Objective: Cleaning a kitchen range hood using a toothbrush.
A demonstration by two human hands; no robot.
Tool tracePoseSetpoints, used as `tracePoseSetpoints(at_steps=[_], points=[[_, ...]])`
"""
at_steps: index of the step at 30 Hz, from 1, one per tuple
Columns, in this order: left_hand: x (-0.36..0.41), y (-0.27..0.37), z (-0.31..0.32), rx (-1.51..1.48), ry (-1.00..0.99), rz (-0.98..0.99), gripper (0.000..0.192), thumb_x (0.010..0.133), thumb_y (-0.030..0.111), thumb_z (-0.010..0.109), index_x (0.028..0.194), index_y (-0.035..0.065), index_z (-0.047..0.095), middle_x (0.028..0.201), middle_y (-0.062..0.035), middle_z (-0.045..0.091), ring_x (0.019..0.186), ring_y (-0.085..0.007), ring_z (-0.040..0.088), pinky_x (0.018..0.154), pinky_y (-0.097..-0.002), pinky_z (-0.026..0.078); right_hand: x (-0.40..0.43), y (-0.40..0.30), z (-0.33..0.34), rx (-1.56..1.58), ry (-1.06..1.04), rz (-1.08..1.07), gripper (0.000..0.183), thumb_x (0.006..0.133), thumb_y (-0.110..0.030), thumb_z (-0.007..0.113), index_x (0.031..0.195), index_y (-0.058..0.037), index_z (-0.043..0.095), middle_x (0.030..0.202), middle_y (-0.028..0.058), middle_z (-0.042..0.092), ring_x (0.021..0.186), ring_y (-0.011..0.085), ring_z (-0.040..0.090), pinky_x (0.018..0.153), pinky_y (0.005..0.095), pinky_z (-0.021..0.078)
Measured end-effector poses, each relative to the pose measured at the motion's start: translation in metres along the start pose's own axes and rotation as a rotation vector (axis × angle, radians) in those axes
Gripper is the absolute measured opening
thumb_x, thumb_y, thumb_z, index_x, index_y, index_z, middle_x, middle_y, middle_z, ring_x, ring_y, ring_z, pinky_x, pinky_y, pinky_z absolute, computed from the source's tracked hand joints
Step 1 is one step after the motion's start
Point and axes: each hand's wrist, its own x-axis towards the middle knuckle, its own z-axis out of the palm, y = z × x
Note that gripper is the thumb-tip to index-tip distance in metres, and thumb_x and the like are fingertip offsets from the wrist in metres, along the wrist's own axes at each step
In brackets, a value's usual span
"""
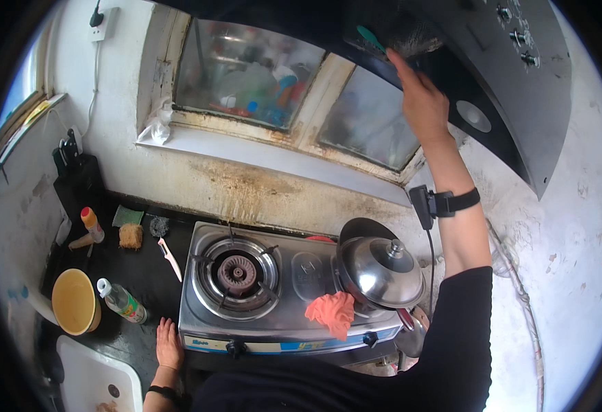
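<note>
My right hand [424, 103] is raised to the underside of a dark range hood [532, 103], its fingers closed around a green-handled tool [371, 38]; the tool's working end cannot be made out. Flat on the black counter, just left of the gas stove, my left hand [169, 344] rests with nothing in it. The two-burner stove [293, 329] has a bare left burner [237, 273]. On its right side stands a wok with a domed steel lid [381, 273], and an orange cloth [332, 314] lies crumpled in front of it.
A clear bottle [126, 304], a yellow bowl [74, 301] and a white sink [100, 381] are at the left. Behind them are a peeler [169, 257], steel wool [159, 226], a brown scrubber [130, 235], a red-capped bottle [92, 225] and a knife block [78, 180]. A window [249, 77] backs the stove.
</note>
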Motion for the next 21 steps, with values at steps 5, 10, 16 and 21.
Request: tracePoseSetpoints(at_steps=[5, 10, 16, 21], points=[[-0.001, 0.003, -0.006, -0.037, -0.012, -0.017, 0.038, 0.076, 0.007, 0.051, 0.112, -0.0048, 0.045, 0.121, -0.0191, 0.044, 0.121, -0.0354, 0.033, 0.102, -0.0452, 0.026, -0.021, 0.014, -0.002, 0.033, 0.038, 0.04, 0.049, 0.078, -0.002, 0.056, 0.117, -0.031, 0.051, 0.075, 0.0069, 0.06, 0.063, 0.0274, 0.059, 0.053, 0.0357, 0.0477], [-0.002, -0.004, -0.001, -0.034, -0.017, -0.002, 0.038, 0.077, 0.009, 0.051, 0.112, -0.0051, 0.046, 0.122, -0.0192, 0.043, 0.122, -0.0349, 0.033, 0.103, -0.0451, 0.025, 0.036, -0.022, -0.016, -0.183, 0.023, 0.121, 0.048, 0.081, -0.007, 0.052, 0.121, -0.0333, 0.047, 0.074, 0.0092, 0.06, 0.062, 0.0291, 0.059, 0.051, 0.0369, 0.0466], [-0.003, 0.0, -0.008, -0.07, 0.024, -0.012, 0.036, 0.076, 0.005, 0.05, 0.111, -0.0042, 0.046, 0.123, -0.0183, 0.043, 0.121, -0.035, 0.034, 0.102, -0.0448, 0.027, 0.004, -0.033, -0.004, -0.161, -0.098, 0.138, 0.05, 0.082, -0.007, 0.051, 0.124, -0.0336, 0.043, 0.068, 0.0103, 0.059, 0.06, 0.0306, 0.059, 0.05, 0.0395, 0.0455], [-0.001, 0.001, -0.007, -0.089, 0.001, -0.001, 0.039, 0.076, 0.007, 0.052, 0.112, -0.0046, 0.045, 0.123, -0.0183, 0.043, 0.122, -0.035, 0.033, 0.102, -0.045, 0.025, 0.06, -0.018, -0.021, -0.22, 0.062, 0.065, 0.049, 0.082, -0.007, 0.051, 0.123, -0.0321, 0.044, 0.066, 0.013, 0.059, 0.06, 0.0326, 0.058, 0.051, 0.0404, 0.0452]])
